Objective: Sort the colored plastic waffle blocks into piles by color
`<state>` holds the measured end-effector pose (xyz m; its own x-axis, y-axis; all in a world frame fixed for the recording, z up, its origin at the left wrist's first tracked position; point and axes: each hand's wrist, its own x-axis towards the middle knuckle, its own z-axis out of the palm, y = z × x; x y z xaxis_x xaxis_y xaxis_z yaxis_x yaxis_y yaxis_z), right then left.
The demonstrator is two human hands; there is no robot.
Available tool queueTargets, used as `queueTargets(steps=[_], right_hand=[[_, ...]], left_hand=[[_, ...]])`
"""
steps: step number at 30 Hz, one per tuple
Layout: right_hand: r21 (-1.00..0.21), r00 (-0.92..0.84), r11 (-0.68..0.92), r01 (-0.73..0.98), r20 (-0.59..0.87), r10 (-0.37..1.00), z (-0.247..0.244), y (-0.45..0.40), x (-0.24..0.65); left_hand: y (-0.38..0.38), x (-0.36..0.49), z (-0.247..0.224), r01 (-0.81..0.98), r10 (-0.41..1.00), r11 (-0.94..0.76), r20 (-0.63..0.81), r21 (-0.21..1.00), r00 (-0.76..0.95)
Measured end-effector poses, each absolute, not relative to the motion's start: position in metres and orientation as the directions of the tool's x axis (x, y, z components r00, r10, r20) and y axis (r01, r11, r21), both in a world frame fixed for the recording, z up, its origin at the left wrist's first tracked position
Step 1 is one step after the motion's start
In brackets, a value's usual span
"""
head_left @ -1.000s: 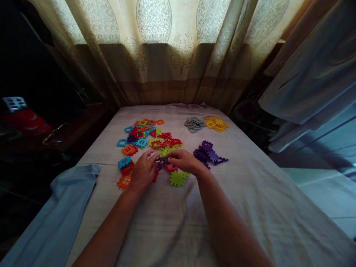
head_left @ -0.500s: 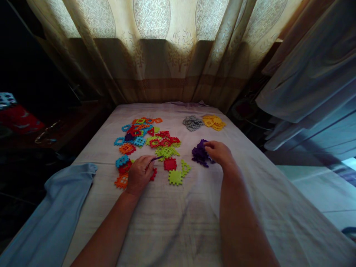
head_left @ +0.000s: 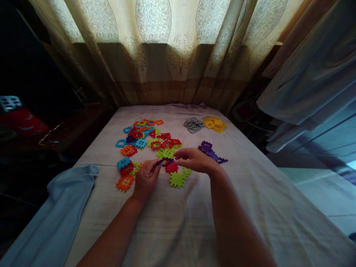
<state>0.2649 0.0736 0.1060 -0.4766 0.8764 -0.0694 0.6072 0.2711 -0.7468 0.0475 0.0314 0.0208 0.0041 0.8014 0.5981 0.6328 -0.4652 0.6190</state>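
Nearest, an open stretch of pale sheet (head_left: 178, 230) lies under the forearms, giving room to draw back, while a blue cloth (head_left: 73, 193) hangs along the left edge. A lime square (head_left: 177, 179) lies just ahead, with an orange piece (head_left: 125, 183) near the left hand (head_left: 147, 178). That hand's grip pinches a dark purple piece (head_left: 167, 159), held in front of a red piece (head_left: 171, 168). The right hand (head_left: 196, 160) is beside it, thumb and fingers parted (whether a fingertip touches the piece, I cannot tell). The step in hand seems to be working this piece between both hands; the next move probably calls for a light right-hand pinch on its free rim. The purple pile (head_left: 207, 147) sits behind the right hand, with open sheet between it and the right edge; beyond are the gray pile (head_left: 193, 125), the yellow pile (head_left: 215, 124) and the curtain (head_left: 178, 85).
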Motion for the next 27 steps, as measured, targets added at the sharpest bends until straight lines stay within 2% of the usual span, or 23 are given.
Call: queueTargets(steps=[3,7,10,12,14,17,21,24,27], right_hand=[[-0.676,-0.496,0.323,0.663,-0.072,0.865,0.105,0.069,0.245],[-0.61,-0.453,0.323,0.723,-0.066,0.889,0.107,0.071,0.247],[-0.578,-0.356,0.242,0.78,-0.092,0.93,0.111,0.074,0.274],[-0.562,-0.244,0.145,0.814,-0.105,0.964,0.113,0.076,0.3],[-0.562,-0.13,0.034,0.827,-0.131,0.983,0.111,0.078,0.325],[-0.554,-0.009,-0.088,0.828,-0.169,0.986,0.104,0.079,0.35],[-0.447,0.102,-0.191,0.874,-0.215,0.971,0.096,0.082,0.36],[-0.339,0.245,-0.285,0.897,-0.159,0.957,0.097,0.083,0.361],[-0.325,0.311,-0.326,0.888,-0.1,0.945,0.1,0.085,0.36]], left_hand=[[0.031,0.048,0.02,0.61,0.825,-0.426,0.564,0.668,-0.041],[0.031,0.045,0.022,0.599,0.844,-0.423,0.536,0.68,-0.013],[0.041,0.029,0.027,0.658,0.855,-0.364,0.516,0.659,-0.044],[0.056,0.009,0.032,0.73,0.868,-0.255,0.483,0.634,-0.117],[0.076,-0.014,0.039,0.815,0.89,-0.134,0.431,0.564,-0.151],[0.111,-0.047,0.05,0.921,0.924,0.022,0.343,0.388,-0.166],[0.144,-0.068,0.057,0.964,0.957,0.15,0.213,0.221,-0.197],[0.158,-0.072,0.055,0.973,0.976,0.159,0.121,0.166,-0.18],[0.166,-0.072,0.053,0.974,0.98,0.17,0.074,0.152,-0.183]])
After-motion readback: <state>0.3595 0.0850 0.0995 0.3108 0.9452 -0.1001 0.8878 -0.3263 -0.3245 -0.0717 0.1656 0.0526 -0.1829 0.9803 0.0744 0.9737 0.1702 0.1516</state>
